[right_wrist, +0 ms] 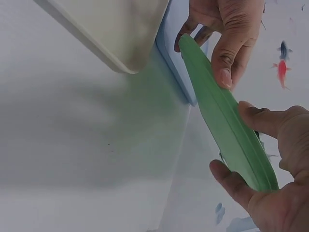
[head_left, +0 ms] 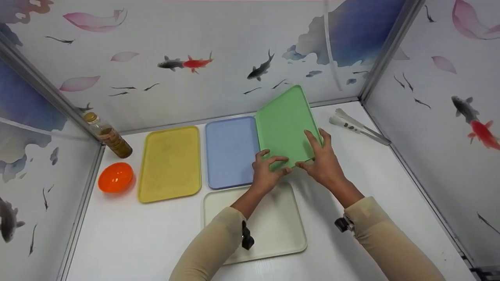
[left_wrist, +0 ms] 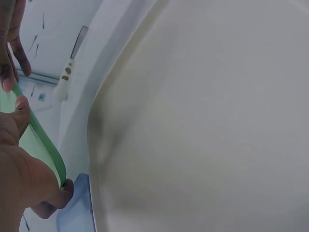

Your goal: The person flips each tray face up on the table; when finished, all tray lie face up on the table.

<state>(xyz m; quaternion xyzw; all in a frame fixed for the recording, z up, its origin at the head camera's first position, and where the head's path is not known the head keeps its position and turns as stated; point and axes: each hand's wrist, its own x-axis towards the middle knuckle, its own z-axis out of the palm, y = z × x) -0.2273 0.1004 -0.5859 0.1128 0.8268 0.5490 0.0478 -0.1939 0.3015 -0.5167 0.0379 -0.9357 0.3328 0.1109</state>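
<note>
Both hands hold a green tray (head_left: 283,125), raised and tilted above the table. My left hand (head_left: 267,173) grips its near left corner, thumb on the near rim. On the near right corner and right edge is my right hand (head_left: 326,162), its thumb and fingers on either side of the tray in the right wrist view (right_wrist: 289,154). A blue tray (head_left: 230,152) lies flat just left of the green one. Below the left forearm lies a cream tray (head_left: 273,230), partly hidden by that arm.
A yellow tray (head_left: 170,164) lies left of the blue one. Farther left are an orange bowl (head_left: 115,178) and a bottle of brownish liquid (head_left: 113,141). White-headed tongs (head_left: 357,125) lie at the back right. Printed panels (head_left: 218,31) wall in the back and sides.
</note>
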